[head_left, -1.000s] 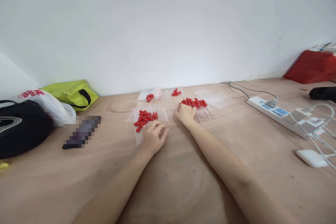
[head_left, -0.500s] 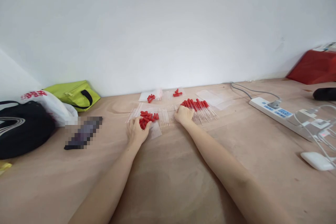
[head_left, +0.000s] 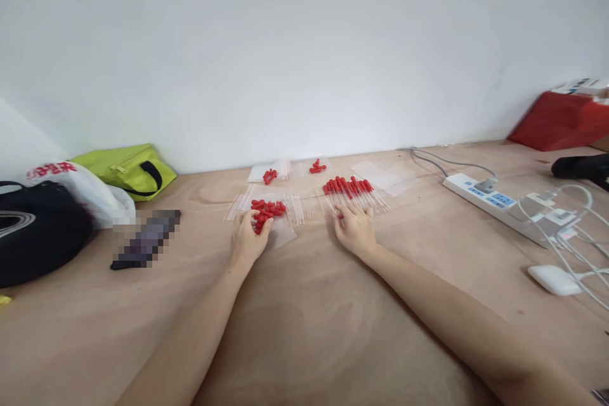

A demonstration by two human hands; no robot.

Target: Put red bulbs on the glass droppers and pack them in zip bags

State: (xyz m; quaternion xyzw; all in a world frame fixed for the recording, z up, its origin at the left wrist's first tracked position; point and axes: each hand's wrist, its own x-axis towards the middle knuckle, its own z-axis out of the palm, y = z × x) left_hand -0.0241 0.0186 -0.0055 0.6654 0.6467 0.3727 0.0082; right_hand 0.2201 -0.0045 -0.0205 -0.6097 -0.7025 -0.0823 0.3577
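Observation:
My left hand (head_left: 248, 240) rests at the near left edge of a pile of small red caps (head_left: 269, 208). Its thumb and fingers are apart, with caps lying between them. My right hand (head_left: 356, 228) is over the lower ends of a row of thin white sticks with red tips (head_left: 349, 187). Its fingers are spread and touch or nearly touch the sticks; whether one is pinched is hard to see. Between the hands lie bare thin whitish sticks (head_left: 299, 208). A clear plastic bag (head_left: 283, 236) lies partly under the caps.
Farther back are two small groups of red caps (head_left: 270, 176) on clear bags, and a flat clear bag (head_left: 380, 176). A power strip (head_left: 495, 206) with cables and a white charger (head_left: 554, 280) are to the right. A blurred-out dark object (head_left: 147, 240), a green bag (head_left: 126, 171) and a black bag (head_left: 42, 235) are left.
My right hand has moved right, from beside the bare sticks to the lower ends of the red-tipped row, and its fingers have spread. My left hand stays at the cap pile. The view has shifted slightly.

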